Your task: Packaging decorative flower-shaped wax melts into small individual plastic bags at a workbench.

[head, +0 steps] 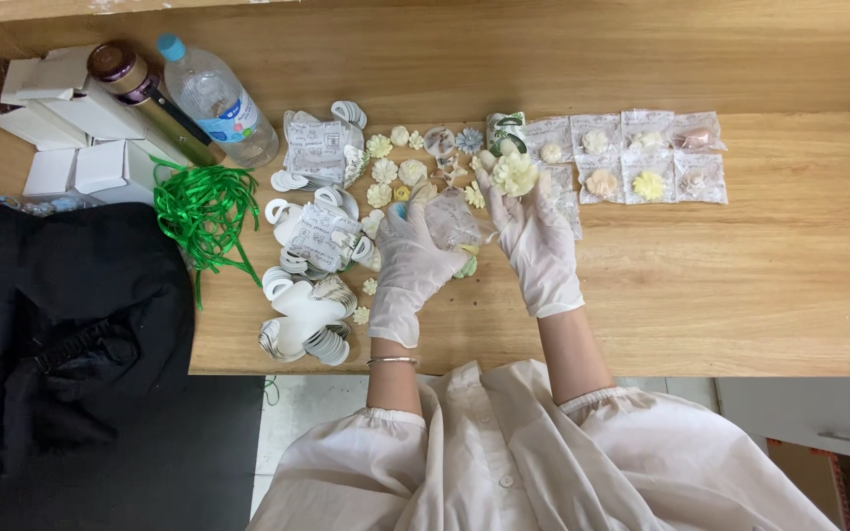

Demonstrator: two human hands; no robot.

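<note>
Head view: gloved right hand [540,239] pinches a cream flower [516,173] above the table [740,285], near the bagged flowers [647,157]. Left hand [411,258] closes on a clear bag [453,218]; its contents are indistinct, and loose flowers [386,172] lie partly hidden behind it.

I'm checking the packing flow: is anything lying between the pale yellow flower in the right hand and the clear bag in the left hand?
Nothing visible does. The right hand holds the pale yellow flower raised at its fingertips; the left hand holds the clear bag just beside it. Loose flowers lie on the wooden table, to the left.
</note>
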